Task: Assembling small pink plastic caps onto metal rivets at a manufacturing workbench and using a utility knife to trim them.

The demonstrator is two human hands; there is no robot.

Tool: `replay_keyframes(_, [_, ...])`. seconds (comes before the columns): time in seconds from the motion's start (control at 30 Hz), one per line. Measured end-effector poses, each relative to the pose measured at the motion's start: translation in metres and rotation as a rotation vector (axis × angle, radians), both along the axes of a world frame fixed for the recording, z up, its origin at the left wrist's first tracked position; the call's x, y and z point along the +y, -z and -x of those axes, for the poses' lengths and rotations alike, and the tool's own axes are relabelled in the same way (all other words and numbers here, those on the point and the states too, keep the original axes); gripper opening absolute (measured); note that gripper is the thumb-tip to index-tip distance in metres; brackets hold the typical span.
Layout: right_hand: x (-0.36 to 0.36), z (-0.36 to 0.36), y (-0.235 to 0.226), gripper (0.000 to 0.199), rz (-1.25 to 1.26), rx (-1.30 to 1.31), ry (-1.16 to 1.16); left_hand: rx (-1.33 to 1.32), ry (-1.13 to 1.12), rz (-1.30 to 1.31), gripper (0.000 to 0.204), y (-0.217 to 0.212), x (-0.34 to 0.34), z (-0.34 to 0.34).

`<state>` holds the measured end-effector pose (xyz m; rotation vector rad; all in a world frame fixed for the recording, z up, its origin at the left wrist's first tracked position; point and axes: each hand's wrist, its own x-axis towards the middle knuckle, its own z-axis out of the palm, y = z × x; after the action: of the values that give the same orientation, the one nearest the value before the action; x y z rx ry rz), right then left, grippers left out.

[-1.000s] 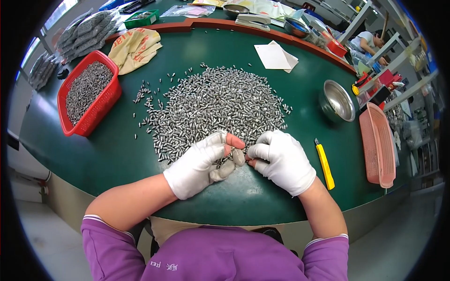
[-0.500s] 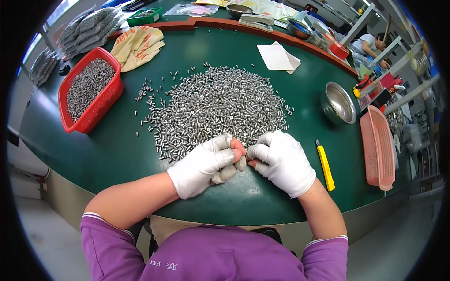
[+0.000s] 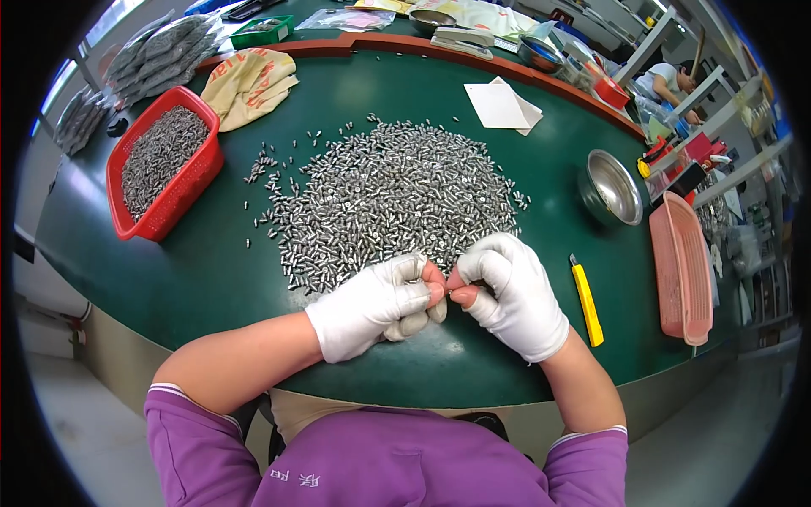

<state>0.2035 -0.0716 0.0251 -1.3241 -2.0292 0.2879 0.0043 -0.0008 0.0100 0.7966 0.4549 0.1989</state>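
A wide heap of small, silvery, bullet-shaped metal parts [image 3: 397,194] covers the middle of the green table. At its near edge my two hands meet, each in a white glove with bare thumb and forefinger tips. My left hand [image 3: 376,304] is closed, its thumb and forefinger pinched together and the other fingers curled under. My right hand [image 3: 515,296] pinches from the other side. Between the touching fingertips shows a tiny dark metal part [image 3: 449,291], mostly hidden, its exact shape too small to tell.
A red basket [image 3: 215,160] of similar parts stands left, beside a crumpled yellowish cloth bag [image 3: 247,87]. On the right lie a yellow utility knife [image 3: 586,302], a steel bowl [image 3: 613,188] and a pink basket [image 3: 683,270]. White paper [image 3: 498,105] lies behind the heap. Another person [image 3: 663,83] sits far right.
My right thumb and forefinger have turned and opened into a rounder pinch, showing more of their tips. My left hand has shifted slightly right and nearer to me. The heap looks unchanged.
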Motion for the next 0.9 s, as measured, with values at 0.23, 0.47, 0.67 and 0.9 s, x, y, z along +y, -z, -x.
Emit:
replay_keyframes(0.23, [0.002, 0.003, 0.002, 0.015, 0.038, 0.117, 0.032, 0.030, 0.034, -0.031, 0.010, 0.001, 0.001, 0.002])
replay_keyframes(0.47, [0.005, 0.000, 0.003, 0.016, 0.057, -0.189, 0.023, 0.020, 0.024, -0.061, 0.015, -0.001, 0.000, 0.001])
replay_keyframes(0.67, [0.004, 0.002, 0.000, 0.015, 0.084, -0.352, -0.028, -0.025, 0.024, -0.050, 0.017, 0.004, 0.002, 0.001])
replay_keyframes(0.9, [0.003, 0.001, 0.002, 0.016, -0.005, -0.115, 0.093, -0.086, -0.018, 0.022, 0.027, 0.007, 0.001, 0.004])
